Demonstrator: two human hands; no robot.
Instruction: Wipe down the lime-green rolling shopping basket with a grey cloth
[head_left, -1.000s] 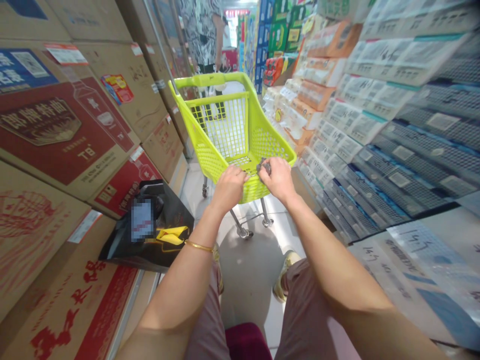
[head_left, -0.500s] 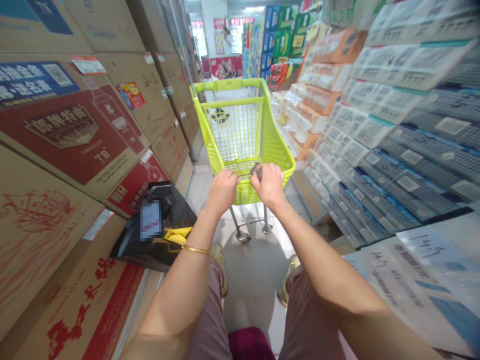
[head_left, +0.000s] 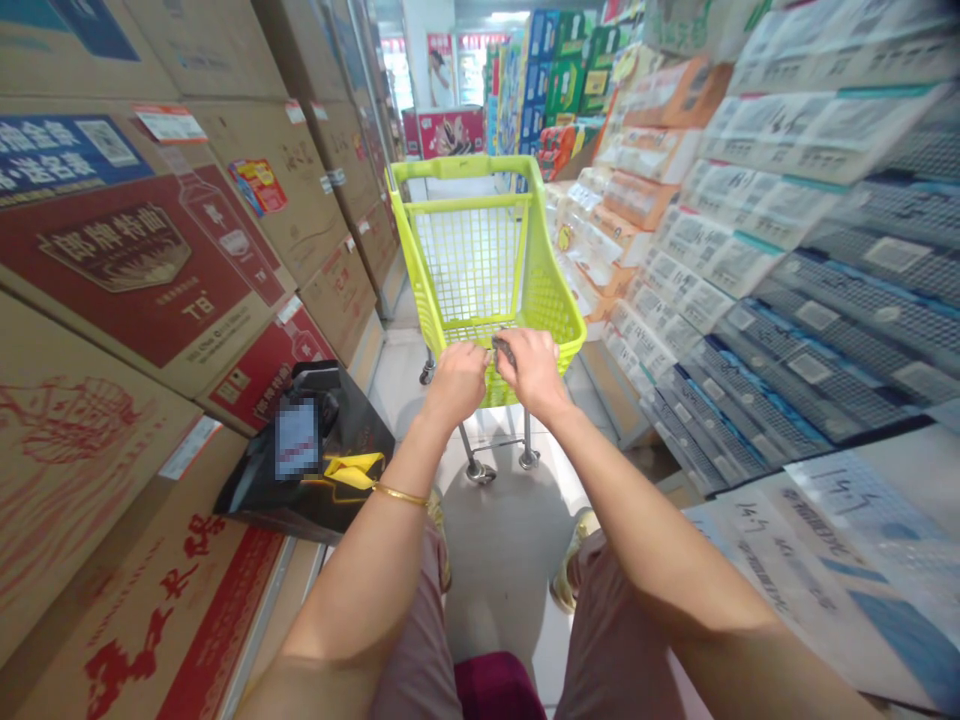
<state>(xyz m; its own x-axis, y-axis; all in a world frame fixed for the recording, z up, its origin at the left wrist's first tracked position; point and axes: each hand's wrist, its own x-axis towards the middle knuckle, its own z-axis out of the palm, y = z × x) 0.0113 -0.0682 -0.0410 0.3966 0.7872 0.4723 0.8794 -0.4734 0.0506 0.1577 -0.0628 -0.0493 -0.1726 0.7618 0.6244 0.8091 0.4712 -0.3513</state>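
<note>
My right hand [head_left: 531,368] is closed on a small dark grey object [head_left: 504,350], whose kind is too small and covered to tell. Close to its left, my left hand [head_left: 459,378] has its fingers pressed together, and what they pinch is hidden. A thin gold bracelet [head_left: 401,495] circles my left wrist. Both hands are in front of the near rim of a lime-green shopping cart [head_left: 561,290] with a mesh basket and metal legs on casters. The hands overlap the cart in view; I cannot tell whether they touch it.
Stacked cartons [head_left: 172,240] line the left side. A black bag [head_left: 352,410] with a yellow ribbon [head_left: 354,468] stands on a low ledge there. Piled packs [head_left: 795,320] rise along the right. A pink display box [head_left: 450,132] stands down the aisle.
Both hands have come closer together, the left moving right and the dark grey object shifting slightly left. The cart looks slightly turned, with a caster now showing at its left.
</note>
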